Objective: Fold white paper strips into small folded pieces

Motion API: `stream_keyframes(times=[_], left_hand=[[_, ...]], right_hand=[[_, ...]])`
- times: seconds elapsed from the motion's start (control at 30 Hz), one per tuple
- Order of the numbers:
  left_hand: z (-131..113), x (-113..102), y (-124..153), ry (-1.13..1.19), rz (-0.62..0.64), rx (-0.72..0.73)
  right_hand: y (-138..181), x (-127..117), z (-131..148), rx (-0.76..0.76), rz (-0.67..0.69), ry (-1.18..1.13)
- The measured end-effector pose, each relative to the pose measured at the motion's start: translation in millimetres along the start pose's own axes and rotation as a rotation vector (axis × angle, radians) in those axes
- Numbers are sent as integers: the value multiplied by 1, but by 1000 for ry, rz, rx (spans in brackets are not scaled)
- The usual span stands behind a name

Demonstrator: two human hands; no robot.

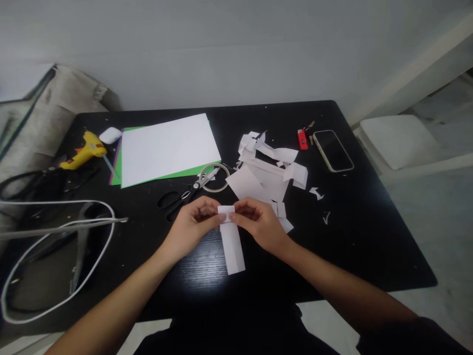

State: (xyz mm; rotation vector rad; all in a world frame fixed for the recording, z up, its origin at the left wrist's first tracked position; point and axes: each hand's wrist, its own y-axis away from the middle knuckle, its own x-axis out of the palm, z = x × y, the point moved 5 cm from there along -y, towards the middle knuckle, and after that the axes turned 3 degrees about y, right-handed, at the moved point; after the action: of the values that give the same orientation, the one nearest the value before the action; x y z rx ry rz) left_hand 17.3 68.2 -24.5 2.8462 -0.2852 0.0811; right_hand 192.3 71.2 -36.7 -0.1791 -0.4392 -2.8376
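A narrow white paper strip [232, 245] hangs over the black table [354, 236], its top end folded over. My left hand [192, 224] pinches that top end from the left. My right hand [258, 222] pinches it from the right. Both sets of fingers are closed on the fold, and the lower end of the strip points toward me. Just beyond my hands lie black scissors [181, 196] and a tape roll [215, 178].
A pile of white paper scraps [269, 167] lies behind my right hand. White sheet on green paper [168, 148], yellow glue gun [84, 150], red lighter [302, 139], phone [333, 150]. A white cable [62, 256] loops at the left. A white cushion [397, 140] sits right.
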Motion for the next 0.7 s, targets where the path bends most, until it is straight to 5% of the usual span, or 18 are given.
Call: stream_keyframes(times=[0.4,0.7], left_hand=[[-17,-3,6,-123,58,206],[-14,-2,11,-274,-107,236]], right_hand=[[-1,-1,-5,97,55,-231],[4,-4,1,-27,-60,15]])
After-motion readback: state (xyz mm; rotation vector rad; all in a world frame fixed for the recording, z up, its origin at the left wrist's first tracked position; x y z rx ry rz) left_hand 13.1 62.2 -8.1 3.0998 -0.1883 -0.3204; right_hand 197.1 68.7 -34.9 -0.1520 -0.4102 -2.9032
